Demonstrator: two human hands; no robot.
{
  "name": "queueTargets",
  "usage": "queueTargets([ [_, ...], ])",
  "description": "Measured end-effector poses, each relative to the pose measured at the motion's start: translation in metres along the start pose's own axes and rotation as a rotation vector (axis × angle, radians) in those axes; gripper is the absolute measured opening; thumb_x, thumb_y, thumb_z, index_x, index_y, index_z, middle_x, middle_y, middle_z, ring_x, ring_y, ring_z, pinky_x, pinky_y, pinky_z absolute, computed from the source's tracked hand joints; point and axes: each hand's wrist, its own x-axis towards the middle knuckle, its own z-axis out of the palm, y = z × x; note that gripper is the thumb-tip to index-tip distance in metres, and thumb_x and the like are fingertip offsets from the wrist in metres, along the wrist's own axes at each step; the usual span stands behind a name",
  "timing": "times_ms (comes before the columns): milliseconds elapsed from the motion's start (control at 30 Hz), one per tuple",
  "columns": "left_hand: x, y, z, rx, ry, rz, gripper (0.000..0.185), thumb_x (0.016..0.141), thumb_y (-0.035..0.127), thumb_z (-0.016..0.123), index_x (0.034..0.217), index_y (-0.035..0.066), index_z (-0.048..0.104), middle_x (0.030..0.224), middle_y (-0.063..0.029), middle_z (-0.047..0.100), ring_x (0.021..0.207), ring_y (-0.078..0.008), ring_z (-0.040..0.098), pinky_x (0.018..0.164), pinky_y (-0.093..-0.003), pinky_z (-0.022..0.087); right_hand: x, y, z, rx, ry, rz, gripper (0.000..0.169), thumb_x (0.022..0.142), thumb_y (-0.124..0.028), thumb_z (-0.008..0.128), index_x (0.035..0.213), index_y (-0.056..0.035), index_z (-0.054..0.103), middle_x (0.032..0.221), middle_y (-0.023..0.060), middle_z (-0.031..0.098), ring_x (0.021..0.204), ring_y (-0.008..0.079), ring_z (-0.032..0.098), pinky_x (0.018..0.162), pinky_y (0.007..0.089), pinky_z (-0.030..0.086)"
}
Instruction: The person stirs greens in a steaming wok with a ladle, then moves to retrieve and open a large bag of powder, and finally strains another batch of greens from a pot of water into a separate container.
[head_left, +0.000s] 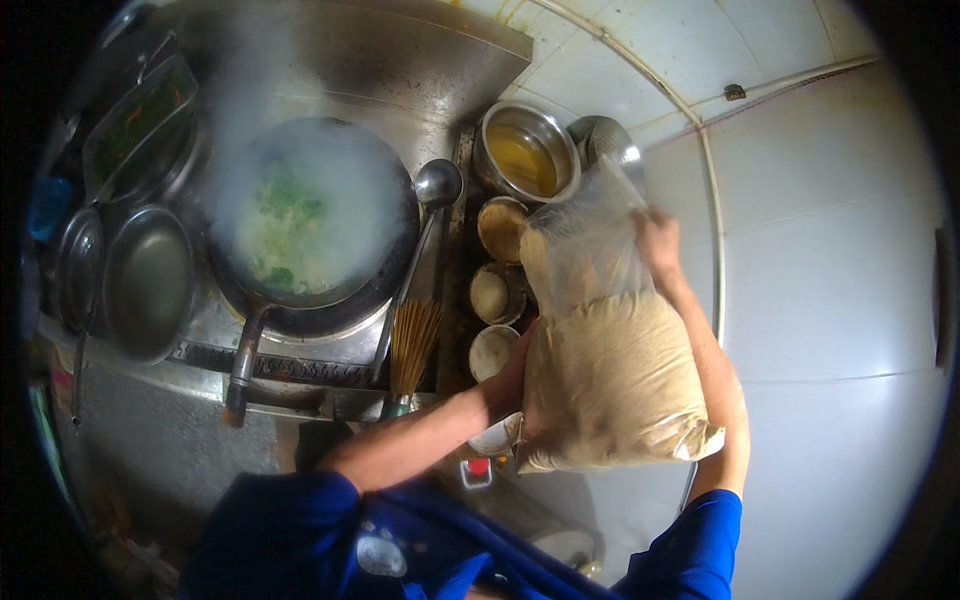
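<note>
A large clear plastic bag of tan powder is held up over the right side of the counter. My right hand grips the bag's loose upper film near its mouth. Against the bag's left side is my left hand, its fingers mostly hidden behind the bag. Beside the bag's upper left edge stands a round container of brown seasoning. Below it are a container with pale contents and one with white contents. Another white container is partly covered by the left forearm and the bag.
A steaming wok with green leaves in liquid sits on the stove. A steel ladle and a bamboo wok brush lie between it and the containers. A steel pot of yellow oil stands behind. A metal bowl is left; a tiled wall bounds the right.
</note>
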Motion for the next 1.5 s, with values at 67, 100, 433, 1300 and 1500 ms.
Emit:
queueTargets([
  [67,0.023,-0.003,-0.03,-0.031,-0.206,0.033,0.06,0.094,0.055,0.039,0.129,0.008,0.05,0.125,-0.0075,0.055,0.111,-0.0193,0.051,0.097,-0.0339,0.042,-0.005,-0.013,-0.001,0.04,-0.018,0.014,0.023,0.084,-0.017,0.058,0.081,0.0052,0.063,0.059,0.0058,0.051,0.058,0.0116,0.042,0.053,0.0326,0.039],
  [100,0.026,-0.002,-0.032,-0.047,-0.305,0.048,0.06,0.094,0.055,0.04,0.128,0.008,0.05,0.124,-0.0072,0.055,0.111,-0.0192,0.051,0.096,-0.0338,0.042,-0.01,-0.019,0.0,0.032,-0.003,0.004,0.023,0.084,-0.017,0.057,0.081,0.0055,0.063,0.06,0.0061,0.052,0.061,0.0117,0.043,0.054,0.0323,0.039],
  [433,0.027,0.008,-0.074,0.466,-0.143,0.152,0.054,0.097,0.047,0.041,0.132,0.007,0.048,0.128,-0.0067,0.054,0.111,-0.0184,0.052,0.097,-0.0315,0.042,-0.058,-0.05,0.005,0.21,0.196,-0.068,0.024,0.092,-0.018,0.052,0.08,0.0025,0.054,0.066,0.0006,0.046,0.063,0.011,0.04,0.055,0.0284,0.036],
  [1300,-0.064,0.086,0.098,1.541,-0.977,0.471,0.096,0.066,0.028,0.083,0.144,0.005,0.032,0.147,-0.0111,0.033,0.134,-0.0229,0.032,0.111,-0.0379,0.026,-0.218,-0.175,-0.134,0.478,0.975,-0.611,0.014,0.089,-0.003,0.045,0.098,0.0015,0.055,0.077,-0.0031,0.048,0.066,0.0039,0.039,0.058,0.018,0.031],
  [1500,-0.141,0.094,0.095,0.939,-0.853,0.099,0.097,0.075,0.034,0.074,0.148,0.007,0.017,0.151,-0.0172,0.024,0.137,-0.025,0.028,0.113,-0.0402,0.023,-0.242,-0.205,-0.132,0.491,1.012,-0.658,0.011,0.09,-0.001,0.044,0.092,0.0007,0.055,0.069,-0.002,0.05,0.058,0.0042,0.043,0.052,0.0184,0.034],
])
